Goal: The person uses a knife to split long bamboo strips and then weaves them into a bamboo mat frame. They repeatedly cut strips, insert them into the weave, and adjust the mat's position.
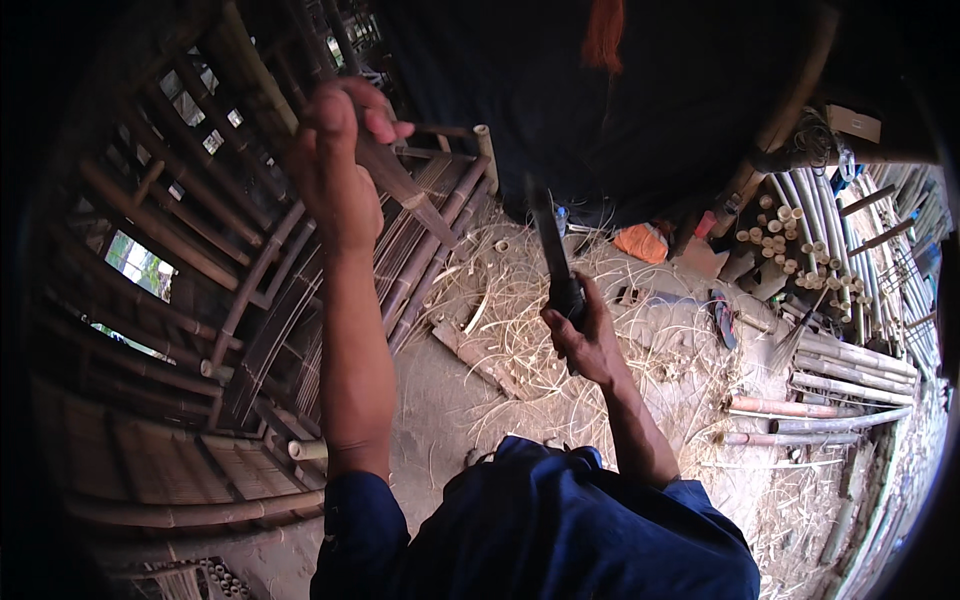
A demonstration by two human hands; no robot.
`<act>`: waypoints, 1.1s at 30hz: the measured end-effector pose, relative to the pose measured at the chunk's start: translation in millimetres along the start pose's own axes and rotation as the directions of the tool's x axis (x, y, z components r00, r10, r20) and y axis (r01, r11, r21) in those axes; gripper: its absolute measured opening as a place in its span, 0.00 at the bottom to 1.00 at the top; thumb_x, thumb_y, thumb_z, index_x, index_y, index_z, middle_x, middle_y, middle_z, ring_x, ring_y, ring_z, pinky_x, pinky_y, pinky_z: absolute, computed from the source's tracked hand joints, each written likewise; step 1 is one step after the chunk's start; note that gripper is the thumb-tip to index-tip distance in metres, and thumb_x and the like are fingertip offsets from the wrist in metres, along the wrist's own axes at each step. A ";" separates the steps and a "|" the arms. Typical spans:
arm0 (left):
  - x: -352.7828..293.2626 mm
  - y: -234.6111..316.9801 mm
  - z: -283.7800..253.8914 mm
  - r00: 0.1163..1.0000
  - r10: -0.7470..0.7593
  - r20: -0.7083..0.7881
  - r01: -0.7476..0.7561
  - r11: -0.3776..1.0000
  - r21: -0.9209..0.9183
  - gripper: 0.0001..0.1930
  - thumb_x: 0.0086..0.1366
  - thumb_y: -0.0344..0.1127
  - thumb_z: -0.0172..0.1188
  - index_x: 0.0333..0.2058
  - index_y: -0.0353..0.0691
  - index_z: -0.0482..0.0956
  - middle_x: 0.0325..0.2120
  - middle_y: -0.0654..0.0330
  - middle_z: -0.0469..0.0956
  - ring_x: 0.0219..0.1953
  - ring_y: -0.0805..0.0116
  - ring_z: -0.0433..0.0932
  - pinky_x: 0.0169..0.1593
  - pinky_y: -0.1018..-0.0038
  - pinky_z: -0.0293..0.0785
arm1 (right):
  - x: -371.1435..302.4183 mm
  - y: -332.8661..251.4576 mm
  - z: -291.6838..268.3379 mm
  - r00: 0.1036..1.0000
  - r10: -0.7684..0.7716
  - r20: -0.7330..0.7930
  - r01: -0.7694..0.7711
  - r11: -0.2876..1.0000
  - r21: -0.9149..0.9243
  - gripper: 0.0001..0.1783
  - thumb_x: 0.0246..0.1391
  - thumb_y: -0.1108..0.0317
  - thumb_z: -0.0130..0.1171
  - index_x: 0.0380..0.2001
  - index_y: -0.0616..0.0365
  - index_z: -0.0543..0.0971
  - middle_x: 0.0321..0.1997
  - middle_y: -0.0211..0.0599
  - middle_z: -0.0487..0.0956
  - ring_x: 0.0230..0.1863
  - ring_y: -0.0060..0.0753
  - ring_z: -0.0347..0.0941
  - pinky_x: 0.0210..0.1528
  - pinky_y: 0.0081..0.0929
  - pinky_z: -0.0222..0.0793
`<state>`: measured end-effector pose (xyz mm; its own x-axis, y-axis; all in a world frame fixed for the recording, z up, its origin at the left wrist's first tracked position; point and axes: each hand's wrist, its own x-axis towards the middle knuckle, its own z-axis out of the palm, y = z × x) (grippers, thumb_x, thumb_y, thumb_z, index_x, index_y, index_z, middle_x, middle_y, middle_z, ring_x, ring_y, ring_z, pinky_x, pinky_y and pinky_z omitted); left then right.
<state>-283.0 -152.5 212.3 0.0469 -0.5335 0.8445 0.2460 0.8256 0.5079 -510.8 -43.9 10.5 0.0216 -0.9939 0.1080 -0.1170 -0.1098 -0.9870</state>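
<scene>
My left hand (342, 165) is raised at the upper left, its fingers curled around a flat brown strip (405, 190) that looks like split bamboo or wood. One end of this strip slants down to the right past my wrist; its other end fades into the dark above. In the middle, my right hand (590, 335) grips the black handle of a long knife (551, 240). The blade points up and away from me, apart from the strip. Below and beyond the knife, pale shavings (500, 300) litter the ground.
To the left stands a bamboo bench (390, 300) with a slatted frame (180, 230) behind it. Ahead hangs a large dark cloth (640, 130). An orange bag (641, 242) and a sandal (722, 318) lie on the ground. Bamboo poles (850, 366) are stacked at the right.
</scene>
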 end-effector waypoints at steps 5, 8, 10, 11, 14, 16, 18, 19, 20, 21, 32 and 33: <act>-15.8 4.7 34.7 0.990 -0.060 0.131 0.054 0.997 0.049 0.25 0.71 0.55 0.45 0.32 0.35 0.72 0.23 0.62 0.70 0.29 0.72 0.71 0.42 0.69 0.73 | -16.0 -108.0 -9.0 0.844 -0.532 -0.074 0.495 0.824 -0.275 0.34 0.52 0.74 0.60 0.61 0.62 0.59 0.42 0.54 0.79 0.44 0.53 0.80 0.46 0.42 0.74; -28.5 7.9 36.5 0.979 -0.072 0.189 0.057 0.995 0.081 0.26 0.70 0.56 0.45 0.33 0.34 0.72 0.21 0.63 0.69 0.27 0.75 0.69 0.35 0.75 0.70 | -25.0 -144.6 -2.1 0.808 -0.587 -0.046 0.553 0.784 -0.282 0.34 0.51 0.76 0.58 0.60 0.63 0.59 0.41 0.60 0.78 0.43 0.63 0.78 0.43 0.46 0.75; -36.7 5.8 41.7 0.976 -0.051 0.213 0.040 0.997 0.058 0.27 0.68 0.57 0.45 0.33 0.34 0.72 0.21 0.63 0.68 0.26 0.75 0.68 0.34 0.76 0.68 | -25.4 -152.9 2.4 0.786 -0.618 -0.016 0.588 0.755 -0.290 0.34 0.50 0.76 0.58 0.60 0.64 0.59 0.42 0.63 0.76 0.40 0.65 0.77 0.40 0.48 0.75; -40.0 3.6 44.6 0.974 -0.040 0.225 0.031 0.999 0.042 0.27 0.68 0.58 0.45 0.33 0.33 0.72 0.21 0.63 0.68 0.26 0.75 0.67 0.34 0.76 0.67 | -25.0 -155.2 3.5 0.773 -0.635 -0.004 0.603 0.736 -0.308 0.33 0.50 0.76 0.58 0.60 0.64 0.60 0.43 0.64 0.76 0.40 0.65 0.77 0.39 0.47 0.75; -50.0 6.6 53.2 0.968 -0.094 0.231 0.095 0.995 0.005 0.28 0.66 0.59 0.45 0.36 0.34 0.72 0.22 0.63 0.67 0.27 0.75 0.67 0.34 0.76 0.66 | -28.8 -163.7 3.5 0.758 -0.652 0.008 0.619 0.717 -0.321 0.33 0.50 0.75 0.59 0.59 0.64 0.60 0.44 0.62 0.75 0.39 0.65 0.77 0.38 0.47 0.76; -54.4 7.8 55.2 0.965 -0.123 0.231 0.131 0.991 -0.020 0.28 0.66 0.60 0.45 0.38 0.35 0.72 0.24 0.63 0.68 0.28 0.75 0.68 0.35 0.76 0.66 | -30.2 -163.4 3.3 0.747 -0.664 0.010 0.627 0.700 -0.341 0.33 0.50 0.74 0.59 0.59 0.63 0.60 0.45 0.61 0.75 0.39 0.65 0.77 0.38 0.48 0.77; -57.6 7.5 56.2 0.972 -0.132 0.196 0.145 0.988 -0.051 0.26 0.65 0.57 0.46 0.37 0.34 0.71 0.24 0.60 0.69 0.27 0.72 0.68 0.36 0.74 0.66 | -31.4 -162.3 4.1 0.739 -0.673 0.015 0.638 0.693 -0.336 0.33 0.50 0.73 0.59 0.60 0.61 0.60 0.45 0.60 0.75 0.38 0.65 0.77 0.38 0.49 0.77; -61.0 4.7 58.1 0.974 -0.143 0.178 0.158 0.985 -0.072 0.25 0.64 0.56 0.46 0.36 0.34 0.71 0.23 0.59 0.69 0.27 0.71 0.68 0.36 0.72 0.67 | -33.2 -162.5 4.0 0.748 -0.663 0.025 0.630 0.697 -0.341 0.34 0.50 0.73 0.59 0.60 0.60 0.60 0.45 0.60 0.75 0.37 0.65 0.77 0.37 0.49 0.77; -64.3 2.2 61.2 0.981 -0.145 0.130 0.152 0.987 -0.051 0.26 0.65 0.58 0.45 0.35 0.35 0.70 0.24 0.59 0.68 0.26 0.71 0.67 0.34 0.73 0.66 | -35.4 -163.9 3.9 0.756 -0.654 0.035 0.623 0.702 -0.346 0.34 0.50 0.73 0.60 0.61 0.59 0.60 0.45 0.60 0.75 0.36 0.65 0.77 0.36 0.49 0.77; -64.3 2.7 61.0 0.977 -0.139 0.161 0.146 0.989 -0.036 0.27 0.66 0.59 0.45 0.35 0.35 0.70 0.24 0.60 0.68 0.26 0.71 0.67 0.34 0.73 0.66 | -37.1 -164.5 4.2 0.763 -0.644 0.044 0.616 0.705 -0.351 0.35 0.50 0.72 0.60 0.61 0.58 0.60 0.45 0.59 0.75 0.36 0.64 0.78 0.36 0.49 0.77; -67.2 4.0 63.4 0.970 -0.056 0.237 0.051 0.998 0.024 0.27 0.72 0.57 0.39 0.31 0.37 0.70 0.21 0.64 0.68 0.24 0.76 0.66 0.31 0.75 0.65 | -42.3 -159.9 8.2 0.756 -0.652 0.060 0.615 0.676 -0.405 0.39 0.47 0.73 0.61 0.63 0.60 0.58 0.40 0.56 0.75 0.33 0.61 0.77 0.33 0.48 0.76; -67.5 4.3 64.5 0.971 -0.053 0.233 0.048 0.998 0.027 0.27 0.72 0.57 0.38 0.31 0.37 0.70 0.21 0.64 0.68 0.24 0.76 0.66 0.31 0.75 0.65 | -41.8 -158.5 7.9 0.748 -0.660 0.066 0.625 0.667 -0.405 0.41 0.47 0.72 0.61 0.65 0.58 0.56 0.39 0.55 0.74 0.29 0.61 0.77 0.31 0.50 0.75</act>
<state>-347.6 -101.0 168.5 -0.1926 -0.5191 0.8327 0.2222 0.8035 0.5523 -485.3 15.1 161.5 0.1594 -0.6704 0.7247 -0.4669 -0.6980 -0.5430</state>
